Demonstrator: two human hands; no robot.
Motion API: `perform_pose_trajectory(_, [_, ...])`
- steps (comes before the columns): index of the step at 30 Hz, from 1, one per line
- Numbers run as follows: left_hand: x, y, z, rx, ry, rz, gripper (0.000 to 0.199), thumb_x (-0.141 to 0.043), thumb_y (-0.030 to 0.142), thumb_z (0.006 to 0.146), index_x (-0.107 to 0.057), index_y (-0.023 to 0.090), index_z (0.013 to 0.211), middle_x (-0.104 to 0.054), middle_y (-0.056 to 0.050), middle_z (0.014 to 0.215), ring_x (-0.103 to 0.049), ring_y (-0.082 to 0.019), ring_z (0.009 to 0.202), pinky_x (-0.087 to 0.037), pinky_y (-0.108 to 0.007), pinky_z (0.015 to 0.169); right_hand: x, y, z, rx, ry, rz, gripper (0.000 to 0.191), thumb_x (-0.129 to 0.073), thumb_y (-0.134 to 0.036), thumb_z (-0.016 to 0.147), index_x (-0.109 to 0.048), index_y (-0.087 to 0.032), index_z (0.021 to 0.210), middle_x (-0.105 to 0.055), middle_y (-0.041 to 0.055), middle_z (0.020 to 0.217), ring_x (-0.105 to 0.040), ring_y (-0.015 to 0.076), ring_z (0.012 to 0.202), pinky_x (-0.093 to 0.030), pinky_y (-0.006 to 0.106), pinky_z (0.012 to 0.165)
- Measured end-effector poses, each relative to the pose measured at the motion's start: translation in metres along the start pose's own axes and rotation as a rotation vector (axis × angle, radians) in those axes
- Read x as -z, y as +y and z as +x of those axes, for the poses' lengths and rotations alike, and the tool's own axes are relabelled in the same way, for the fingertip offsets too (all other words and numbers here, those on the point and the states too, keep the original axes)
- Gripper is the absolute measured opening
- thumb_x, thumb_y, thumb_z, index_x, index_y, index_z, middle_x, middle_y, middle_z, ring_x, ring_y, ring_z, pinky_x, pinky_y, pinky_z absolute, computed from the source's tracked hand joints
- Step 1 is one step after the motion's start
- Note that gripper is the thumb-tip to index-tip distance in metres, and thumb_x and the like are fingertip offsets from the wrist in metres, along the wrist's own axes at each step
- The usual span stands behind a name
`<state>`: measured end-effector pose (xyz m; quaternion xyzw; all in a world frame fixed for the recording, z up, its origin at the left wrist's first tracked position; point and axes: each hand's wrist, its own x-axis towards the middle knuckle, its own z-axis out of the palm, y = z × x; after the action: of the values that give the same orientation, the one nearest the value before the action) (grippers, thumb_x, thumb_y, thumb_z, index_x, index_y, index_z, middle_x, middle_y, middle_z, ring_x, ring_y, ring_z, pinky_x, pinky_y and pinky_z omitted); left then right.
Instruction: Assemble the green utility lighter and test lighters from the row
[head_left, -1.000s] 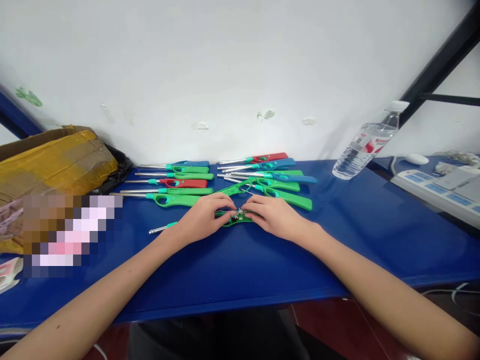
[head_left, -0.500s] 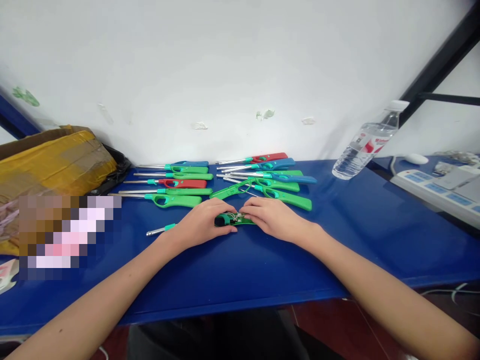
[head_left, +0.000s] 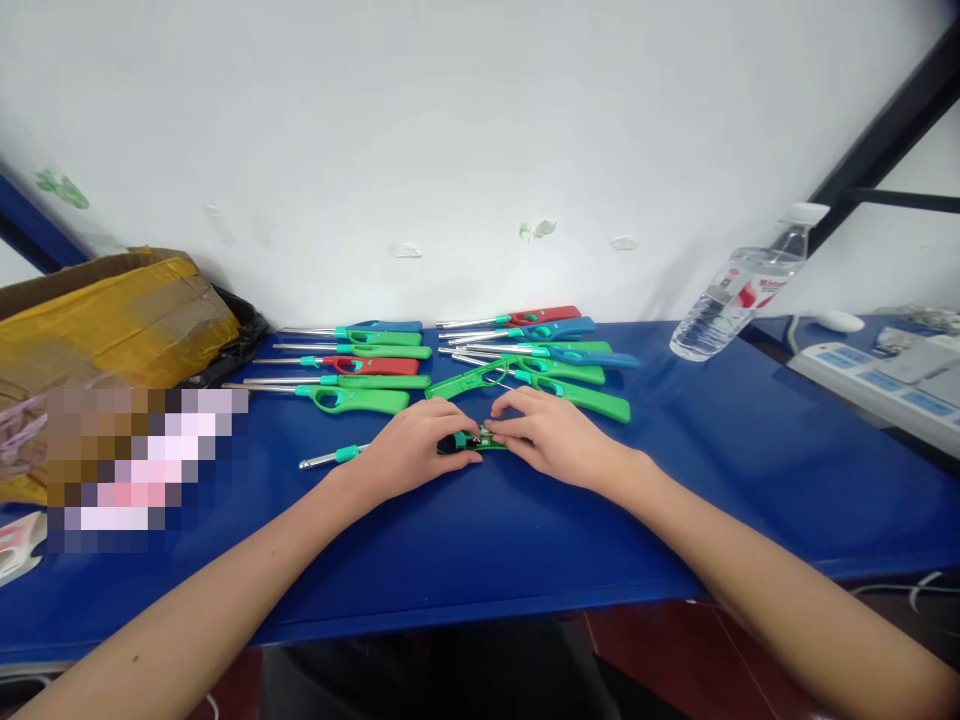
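Between my hands lies an opened green lighter [head_left: 493, 447], its inner parts showing and its metal nozzle [head_left: 321, 461] sticking out to the left. My left hand [head_left: 420, 445] is closed around the left part of this lighter, thumb in front. The fingertips of my right hand [head_left: 551, 435] pinch at the small inner parts near its middle; what exactly they hold is too small to name. Just behind my hands a loose green half shell [head_left: 469, 379] lies slanted, touching the lighters at the right.
Several lighters lie in two groups behind my hands, left [head_left: 364, 401] and right [head_left: 592, 401]. A taped cardboard box [head_left: 112, 320] stands at the left. A water bottle [head_left: 739, 290] leans at the back right, near a white power strip [head_left: 870, 385].
The view has shifted slightly. My right fingers have lifted and arched a little over the opened lighter, and my left fingers have shifted on it.
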<state>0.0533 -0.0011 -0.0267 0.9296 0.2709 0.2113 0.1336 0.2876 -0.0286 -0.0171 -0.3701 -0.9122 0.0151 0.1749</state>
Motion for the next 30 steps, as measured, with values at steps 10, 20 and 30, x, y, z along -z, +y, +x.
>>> perform_pose_trajectory(10, [0.0005, -0.0018, -0.0017, -0.031, 0.005, 0.047, 0.023, -0.069, 0.036, 0.089, -0.071, 0.018, 0.104, -0.071, -0.006, 0.101, -0.064, -0.021, 0.094, -0.049, -0.032, 0.083, 0.0000, 0.0019, -0.0002, 0.030, 0.009, -0.037, 0.024, -0.053, -0.020, 0.097, -0.077, -0.019, 0.100, -0.066, 0.0064, 0.083, -0.060, 0.0194, 0.079, -0.046, 0.032, 0.069])
perform_pose_trajectory(20, [-0.0014, -0.0052, -0.0034, -0.119, 0.017, 0.141, 0.025, -0.065, 0.036, 0.092, -0.072, 0.019, 0.108, -0.070, -0.007, 0.105, -0.063, -0.022, 0.097, -0.048, -0.035, 0.085, 0.0036, 0.0025, -0.0018, 0.039, 0.007, 0.017, 0.022, -0.056, -0.018, 0.094, -0.077, -0.020, 0.099, -0.070, 0.0090, 0.099, -0.063, 0.0218, 0.090, -0.050, 0.036, 0.078])
perform_pose_trajectory(30, [0.0017, -0.0009, -0.0031, -0.114, 0.008, 0.153, 0.027, -0.064, 0.038, 0.092, -0.068, 0.017, 0.108, -0.069, -0.007, 0.104, -0.063, -0.023, 0.098, -0.048, -0.035, 0.086, 0.0029, 0.0043, 0.0029, -0.112, 0.023, 0.202, 0.013, -0.066, -0.017, 0.088, -0.077, -0.021, 0.094, -0.075, 0.0049, 0.095, -0.066, 0.0201, 0.090, -0.050, 0.032, 0.078])
